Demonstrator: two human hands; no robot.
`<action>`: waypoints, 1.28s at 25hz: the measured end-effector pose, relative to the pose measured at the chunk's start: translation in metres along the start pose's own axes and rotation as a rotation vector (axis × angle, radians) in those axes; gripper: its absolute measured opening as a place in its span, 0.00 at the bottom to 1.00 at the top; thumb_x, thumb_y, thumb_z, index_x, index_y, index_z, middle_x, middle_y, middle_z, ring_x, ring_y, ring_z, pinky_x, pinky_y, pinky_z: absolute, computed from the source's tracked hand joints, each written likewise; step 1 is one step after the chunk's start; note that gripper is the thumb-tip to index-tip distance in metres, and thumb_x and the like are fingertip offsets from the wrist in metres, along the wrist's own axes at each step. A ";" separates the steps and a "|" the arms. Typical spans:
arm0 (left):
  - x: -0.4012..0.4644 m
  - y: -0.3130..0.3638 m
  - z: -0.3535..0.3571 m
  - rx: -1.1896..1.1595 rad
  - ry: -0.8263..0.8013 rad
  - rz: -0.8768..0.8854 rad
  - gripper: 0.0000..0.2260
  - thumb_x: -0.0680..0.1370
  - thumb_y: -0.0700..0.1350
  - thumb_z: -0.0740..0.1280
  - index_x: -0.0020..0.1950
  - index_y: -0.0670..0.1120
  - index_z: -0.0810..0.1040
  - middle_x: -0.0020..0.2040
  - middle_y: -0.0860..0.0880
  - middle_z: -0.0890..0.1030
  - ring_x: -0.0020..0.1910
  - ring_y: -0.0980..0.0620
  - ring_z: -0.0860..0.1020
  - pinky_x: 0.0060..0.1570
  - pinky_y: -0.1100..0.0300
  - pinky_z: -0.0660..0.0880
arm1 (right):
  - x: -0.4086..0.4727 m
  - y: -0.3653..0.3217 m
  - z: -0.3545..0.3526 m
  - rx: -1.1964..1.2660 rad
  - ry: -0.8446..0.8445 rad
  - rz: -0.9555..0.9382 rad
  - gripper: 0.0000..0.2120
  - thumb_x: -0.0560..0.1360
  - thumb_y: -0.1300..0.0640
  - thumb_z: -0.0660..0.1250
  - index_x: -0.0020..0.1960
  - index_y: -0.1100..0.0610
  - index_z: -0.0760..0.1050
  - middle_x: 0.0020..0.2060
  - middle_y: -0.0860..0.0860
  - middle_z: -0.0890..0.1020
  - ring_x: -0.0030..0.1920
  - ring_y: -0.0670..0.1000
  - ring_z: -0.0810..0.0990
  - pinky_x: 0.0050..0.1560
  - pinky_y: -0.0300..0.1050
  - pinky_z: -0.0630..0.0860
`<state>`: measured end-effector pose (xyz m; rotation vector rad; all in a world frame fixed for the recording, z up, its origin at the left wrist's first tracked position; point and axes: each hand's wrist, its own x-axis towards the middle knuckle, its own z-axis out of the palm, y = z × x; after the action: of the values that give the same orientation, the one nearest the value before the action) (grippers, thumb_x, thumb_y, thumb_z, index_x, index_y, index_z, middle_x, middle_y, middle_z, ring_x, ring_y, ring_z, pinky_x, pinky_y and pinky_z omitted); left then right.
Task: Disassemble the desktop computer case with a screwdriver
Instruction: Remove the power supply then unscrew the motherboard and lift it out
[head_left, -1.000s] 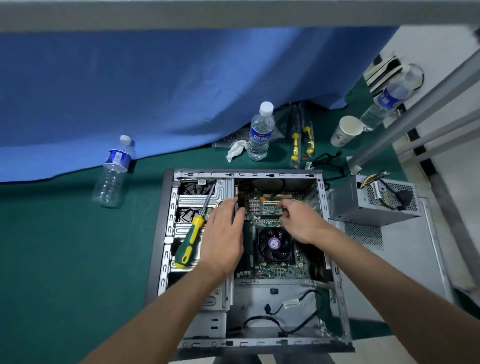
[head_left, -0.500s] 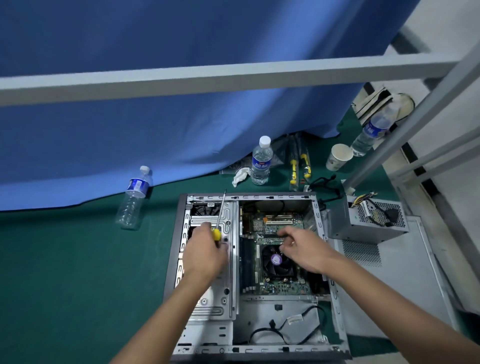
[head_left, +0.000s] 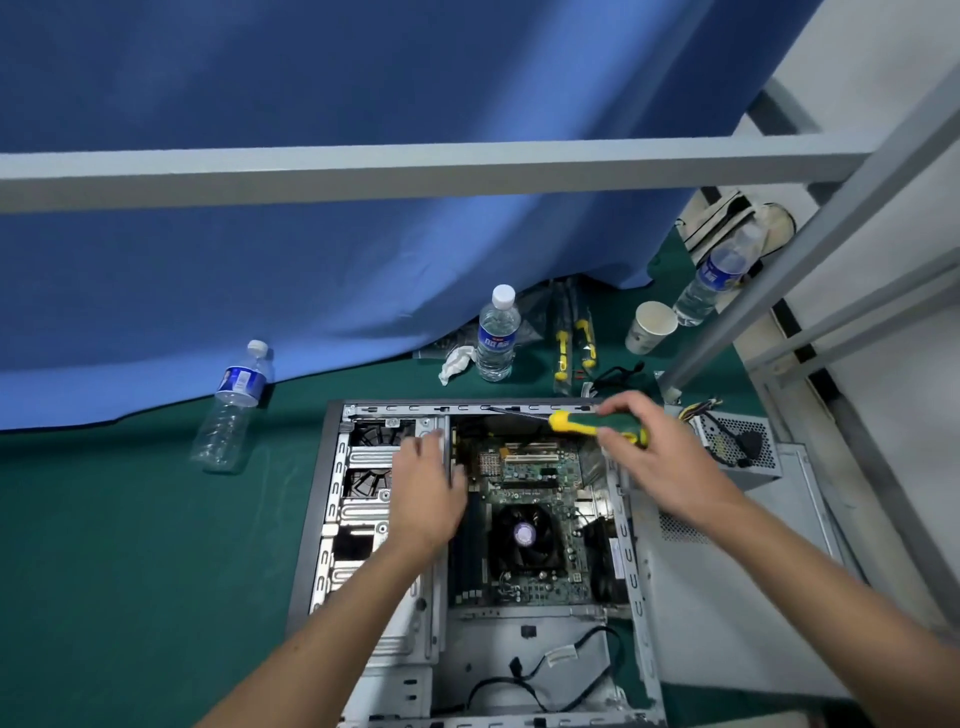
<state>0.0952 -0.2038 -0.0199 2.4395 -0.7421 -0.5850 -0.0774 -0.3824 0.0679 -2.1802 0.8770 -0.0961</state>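
Screwdriver (head_left: 597, 425) has changed hands: half a second ago the left hand had it over the drive cage, now the right hand (head_left: 660, 457) grips it over the far right corner of the case (head_left: 311, 519). Right fingers (head_left: 621, 410) are curled and clamped round the green/yellow handle. Left hand (head_left: 426, 493) is now flat on the drive cage (head_left: 363, 467), fingers straight and relaxed, holding nothing, looks like bracing. Tool's long axis runs roughly left-right along the case's far rim, nearly level; the shaft points left, tip close to the rim about midway along, handle end toward the power supply (head_left: 737, 447) sitting outside the case on the right. Can't tell if the tip is touching anything. Motherboard (head_left: 524, 519) lies below and nearer than the tool, fan in its middle, still in the case. My read: right hand is nearer the board, so next it needs to swing the tip down from horizontal onto a board screw; which screw I can't make out. Case lies open on the green tabletop (head_left: 130, 545).
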 end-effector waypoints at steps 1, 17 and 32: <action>0.004 -0.011 0.002 0.108 0.049 0.028 0.28 0.80 0.51 0.64 0.78 0.45 0.60 0.70 0.43 0.67 0.70 0.46 0.66 0.71 0.55 0.62 | 0.008 0.005 -0.012 -0.067 0.016 -0.004 0.09 0.79 0.50 0.64 0.59 0.46 0.73 0.53 0.43 0.76 0.35 0.47 0.79 0.35 0.35 0.74; 0.015 -0.050 0.035 0.472 0.122 0.178 0.29 0.80 0.60 0.49 0.80 0.52 0.57 0.78 0.42 0.59 0.78 0.45 0.53 0.75 0.48 0.46 | 0.093 0.033 0.001 -0.763 -0.338 -0.319 0.13 0.81 0.50 0.62 0.62 0.55 0.72 0.52 0.50 0.65 0.40 0.51 0.74 0.41 0.46 0.72; 0.021 -0.061 0.043 0.487 0.173 0.183 0.28 0.79 0.60 0.50 0.79 0.54 0.58 0.77 0.42 0.61 0.78 0.46 0.54 0.74 0.48 0.49 | 0.102 0.045 0.001 -0.792 -0.403 -0.386 0.11 0.81 0.53 0.63 0.59 0.57 0.75 0.49 0.50 0.63 0.37 0.53 0.71 0.40 0.47 0.67</action>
<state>0.1114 -0.1878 -0.0936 2.7666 -1.1236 -0.1248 -0.0241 -0.4660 0.0164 -2.9258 0.2577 0.5762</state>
